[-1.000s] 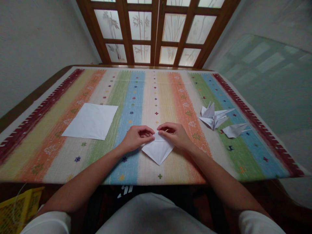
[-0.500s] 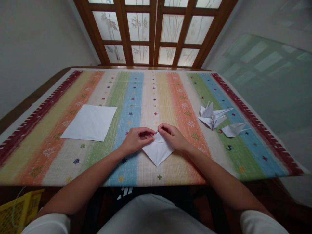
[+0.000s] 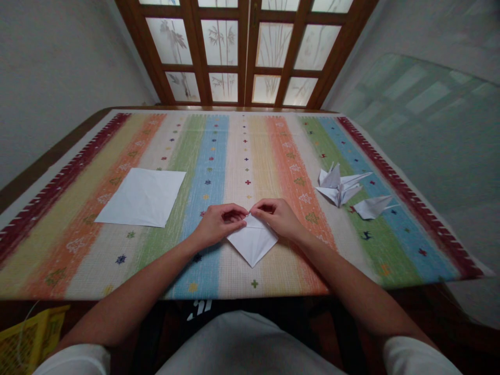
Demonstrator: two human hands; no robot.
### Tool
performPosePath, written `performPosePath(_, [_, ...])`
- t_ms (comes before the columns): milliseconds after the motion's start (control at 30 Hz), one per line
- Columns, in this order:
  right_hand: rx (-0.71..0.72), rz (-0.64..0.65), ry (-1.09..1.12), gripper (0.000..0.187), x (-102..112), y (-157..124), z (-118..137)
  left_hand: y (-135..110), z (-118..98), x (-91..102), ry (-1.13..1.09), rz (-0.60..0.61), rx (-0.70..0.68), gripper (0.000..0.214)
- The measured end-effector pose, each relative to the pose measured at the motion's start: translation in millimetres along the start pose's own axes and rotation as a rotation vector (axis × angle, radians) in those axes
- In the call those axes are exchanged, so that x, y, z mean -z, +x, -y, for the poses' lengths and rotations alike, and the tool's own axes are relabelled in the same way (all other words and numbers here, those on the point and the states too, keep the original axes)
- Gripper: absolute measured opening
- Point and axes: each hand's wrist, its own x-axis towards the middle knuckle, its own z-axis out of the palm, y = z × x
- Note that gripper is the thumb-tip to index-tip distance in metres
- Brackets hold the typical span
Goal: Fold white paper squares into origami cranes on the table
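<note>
A folded piece of white paper [image 3: 253, 244] lies near the table's front edge, one corner pointing toward me. My left hand [image 3: 222, 223] pinches its far left side between thumb and fingers. At the far corner, my right hand [image 3: 275, 215] grips the paper with thumb and index finger, its fingertips almost meeting those of the left. The fingers hide the top of the paper. Creases run across the visible part. Off to the left lies a flat white sheet of paper [image 3: 141, 198], apart from both hands.
Several folded paper cranes [image 3: 339, 188] sit in a cluster on the right, with one crane [image 3: 372, 207] a little nearer me. A striped tablecloth [image 3: 187, 156] covers the table. Below the left front edge is a yellow plastic basket [image 3: 33, 333]. Wooden doors [image 3: 245, 52] stand behind the table.
My right fingertips have shifted slightly at the paper's far corner, closer to the left ones. The paper and my left hand stay nearly in place; the whole view has moved a little.
</note>
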Motion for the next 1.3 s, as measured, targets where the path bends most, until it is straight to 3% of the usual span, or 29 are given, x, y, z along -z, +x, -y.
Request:
performPosePath(233, [0.019, -0.050, -0.042, 0.029, 1.0, 2.4, -3.9, 1.2, -1.7, 2.4, 0.079, 0.080, -0.090, 0.008])
performPosePath(400, [0.299, -0.262, -0.284, 0.024, 12.4, -0.9, 3.4, 5.5, 12.1, 5.2, 0.143, -0.080, 0.020, 0.020])
performPosePath(533, [0.384, 0.038, -0.453, 0.023, 10.7, -5.1, 3.4, 5.7, 19.4, 6.0, 0.317, -0.097, -0.027, 0.020])
performPosePath(667, [0.352, 0.234, -0.647, 0.052, 8.0, -6.4, 0.2, 3.5, 19.5, 8.1, 0.507, -0.062, -0.170, 0.017])
performPosePath(1000, [0.346, 0.287, -0.623, 0.043, 19.8, -5.8, -1.0, 1.0, 14.2, 1.6, 0.545, 0.200, -0.368, 0.018])
performPosePath(1133, [0.334, 0.361, -0.628, 0.030, 27.4, -4.9, -2.4, 0.6, 16.7, -0.9, 0.642, 0.183, -0.320, 0.013])
performPosePath(1300, [0.359, 0.339, -0.605, 0.008, 35.5, -0.3, -10.3, 0.4, 12.7, 1.9, 0.638, 0.171, -0.317, 0.016])
